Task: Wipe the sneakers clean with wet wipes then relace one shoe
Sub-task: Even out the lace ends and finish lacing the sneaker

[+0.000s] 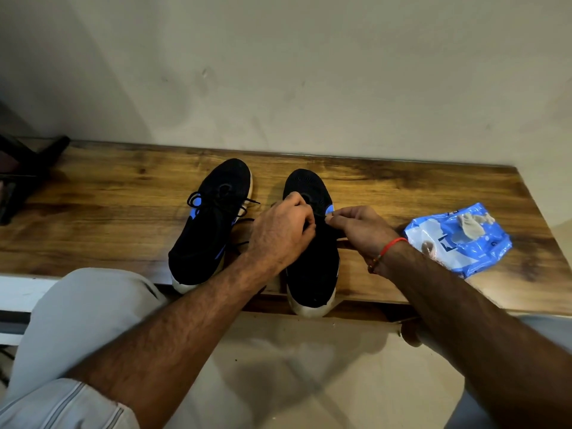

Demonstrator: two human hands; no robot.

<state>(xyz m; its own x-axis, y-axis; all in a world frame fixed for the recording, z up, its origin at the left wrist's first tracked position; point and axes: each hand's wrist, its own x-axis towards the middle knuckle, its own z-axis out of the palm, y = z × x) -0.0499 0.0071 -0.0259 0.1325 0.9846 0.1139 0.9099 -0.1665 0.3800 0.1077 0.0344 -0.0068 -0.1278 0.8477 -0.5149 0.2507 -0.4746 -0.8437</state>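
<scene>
Two black sneakers with blue marks and white soles stand side by side on a low wooden bench (pixel 123 212), toes toward the wall. The left sneaker (pixel 210 224) has its black laces tied loosely. Over the lace area of the right sneaker (pixel 312 274), both my hands work. My left hand (pixel 280 230) has its fingers curled round the black lace at the tongue. My right hand (pixel 360 226) pinches the lace at the shoe's right side. A blue wet-wipe pack (pixel 461 239) lies on the bench to the right, with a crumpled used wipe (pixel 472 226) on top of it.
A plain wall rises right behind the bench. A dark object (pixel 24 178) stands at the bench's far left end. My knees in light trousers (pixel 83 320) sit below the bench's front edge, over a pale tiled floor.
</scene>
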